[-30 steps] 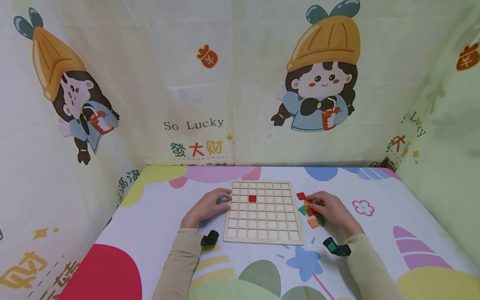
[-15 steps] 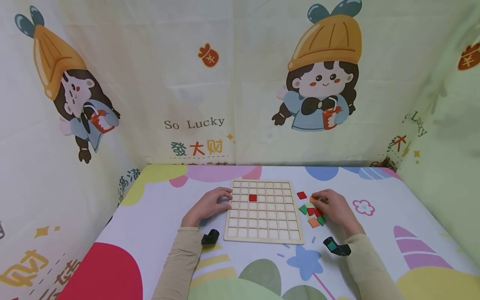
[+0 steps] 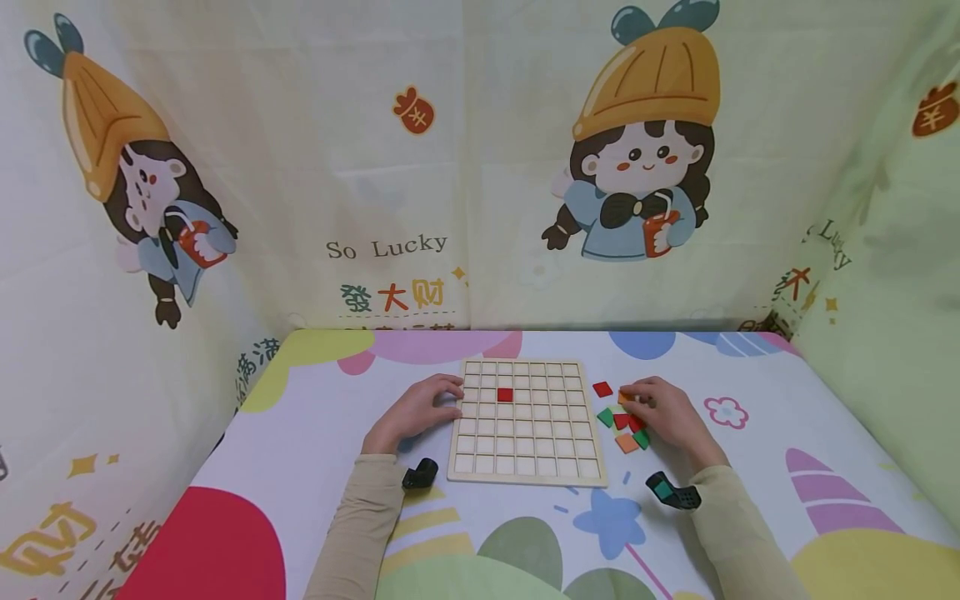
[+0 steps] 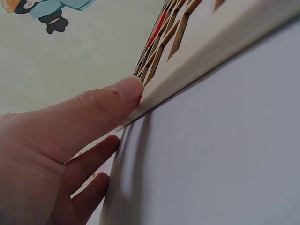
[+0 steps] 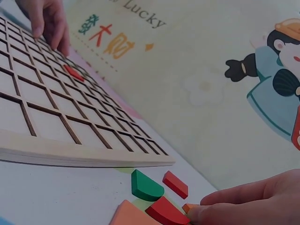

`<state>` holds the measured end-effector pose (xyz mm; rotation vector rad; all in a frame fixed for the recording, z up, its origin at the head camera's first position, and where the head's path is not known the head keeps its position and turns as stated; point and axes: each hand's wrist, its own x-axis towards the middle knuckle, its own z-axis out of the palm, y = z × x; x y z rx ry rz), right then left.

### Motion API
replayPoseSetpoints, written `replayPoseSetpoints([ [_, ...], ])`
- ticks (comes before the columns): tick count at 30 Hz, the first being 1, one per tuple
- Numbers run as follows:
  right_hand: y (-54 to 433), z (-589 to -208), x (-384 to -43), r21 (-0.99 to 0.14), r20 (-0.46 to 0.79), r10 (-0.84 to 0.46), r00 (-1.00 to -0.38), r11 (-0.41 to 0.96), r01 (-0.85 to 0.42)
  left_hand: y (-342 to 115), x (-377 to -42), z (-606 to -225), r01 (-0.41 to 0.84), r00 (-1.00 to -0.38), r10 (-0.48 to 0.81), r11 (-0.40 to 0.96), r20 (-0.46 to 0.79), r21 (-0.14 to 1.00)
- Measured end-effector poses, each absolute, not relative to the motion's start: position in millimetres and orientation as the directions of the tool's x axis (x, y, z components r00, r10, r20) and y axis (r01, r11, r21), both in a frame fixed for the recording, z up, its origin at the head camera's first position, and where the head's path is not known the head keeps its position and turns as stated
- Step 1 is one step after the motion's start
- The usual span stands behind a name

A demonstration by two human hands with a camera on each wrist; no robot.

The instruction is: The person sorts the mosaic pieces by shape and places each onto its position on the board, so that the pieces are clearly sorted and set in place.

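Lying near, R of the grid board (image 3: 524,431), the loose orange tile (image 3: 627,443) looks light, stiff, prob. slick; best taken by opp. edges. Farther back, R hand (image 3: 662,408) pinches another orange tile (image 5: 188,207) btwn fingertips; L hand (image 3: 420,410), fingers loosely apart, rests thumb on the grid board's L rim. Far red tile (image 3: 602,389) should handle likewise.
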<state>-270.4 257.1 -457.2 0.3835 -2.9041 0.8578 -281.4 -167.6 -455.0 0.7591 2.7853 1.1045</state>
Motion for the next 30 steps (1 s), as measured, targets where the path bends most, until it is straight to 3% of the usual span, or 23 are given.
replayPoseSetpoints([
  [9,251.9,-448.2,-269.5,-0.575,0.168,-0.139,-0.976,0.791,-0.211,-167.6,-281.6,-455.0,0.408,-0.887,0.448,0.639,0.115,0.652],
  [30,204.7,-431.0,-270.7,-0.554,0.34,-0.264,-0.902,0.719,-0.419,-166.9,-279.2,-452.1,0.395,-0.89,0.445,0.64,0.102,0.659],
])
